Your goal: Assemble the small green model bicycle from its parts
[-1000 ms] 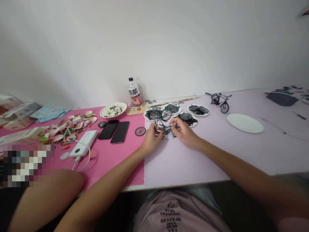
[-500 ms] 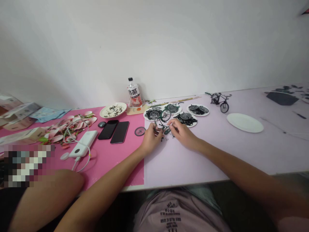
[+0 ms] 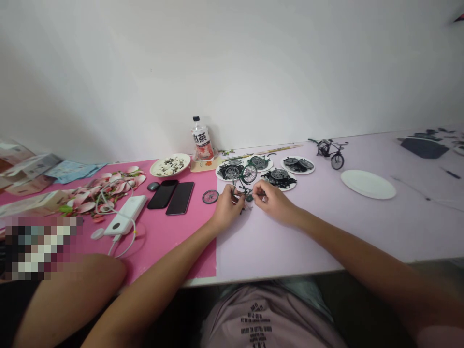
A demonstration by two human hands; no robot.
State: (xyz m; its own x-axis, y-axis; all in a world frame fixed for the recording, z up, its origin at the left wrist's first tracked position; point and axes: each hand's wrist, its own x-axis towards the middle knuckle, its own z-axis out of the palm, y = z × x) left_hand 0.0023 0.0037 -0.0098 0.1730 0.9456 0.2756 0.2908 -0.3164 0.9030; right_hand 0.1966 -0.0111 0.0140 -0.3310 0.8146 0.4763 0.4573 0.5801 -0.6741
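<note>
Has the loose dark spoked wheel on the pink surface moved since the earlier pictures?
No; the dark spoked wheel still lies just right of the rightmost flat black phone.

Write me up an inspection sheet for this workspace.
Surface: pink covering at left, lilac covering at right.
Job's things: part-built model bicycle in hand; loose wheel on the pink; four plates of dark parts behind; another model bicycle standing to the right.
Clutter: two phones, drink bottle, artificial petals, cardboard boxes.
Hands: left hand grips the part-built model bicycle; right hand has its fingertips together beside it, contents too small to tell.
Cables: white cable looped around a white power bank; damage, nothing seen.
Surroundings: pale wall behind; bare limb at lower left, owner unclear.
</note>
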